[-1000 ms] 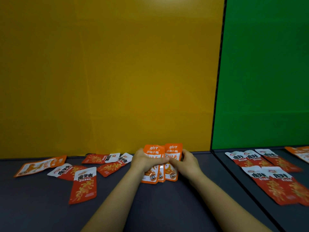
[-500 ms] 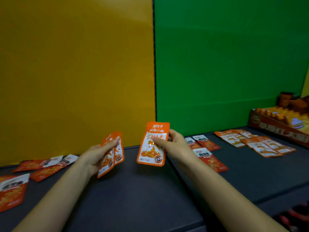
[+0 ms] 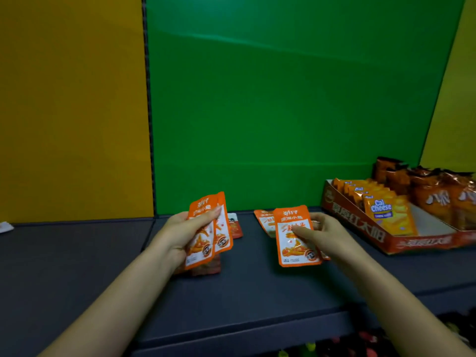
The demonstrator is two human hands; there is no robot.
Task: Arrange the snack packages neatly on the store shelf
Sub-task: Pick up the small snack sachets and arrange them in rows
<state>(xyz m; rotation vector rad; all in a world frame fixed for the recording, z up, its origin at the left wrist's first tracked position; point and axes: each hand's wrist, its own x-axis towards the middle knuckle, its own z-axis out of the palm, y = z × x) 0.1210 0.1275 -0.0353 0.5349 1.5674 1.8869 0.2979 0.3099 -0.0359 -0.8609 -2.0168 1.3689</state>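
Note:
My left hand [image 3: 185, 231] grips two overlapping orange snack packets [image 3: 216, 235], held upright above the dark shelf [image 3: 247, 300]. One orange snack packet [image 3: 292, 243] is pinched in my right hand [image 3: 325, 234], thumb on its front, just above the shelf. Behind it lie more orange packets [image 3: 264, 221] flat near the green back panel. Red packets [image 3: 235, 228] lie on the shelf behind and under my left hand, partly hidden.
A red cardboard display box [image 3: 360, 225] with Cal Cheese packs [image 3: 386, 212] and orange bags [image 3: 438, 194] stands at the right. A black divider [image 3: 149, 124] separates yellow and green panels. A white packet edge [image 3: 5, 226] shows far left. Lower-shelf goods [image 3: 360, 346] lie below.
The view has swung right, from the yellow bay to the green bay. My hands split the stack: left hand kept two packets, right hand carried one rightward and lower toward the shelf.

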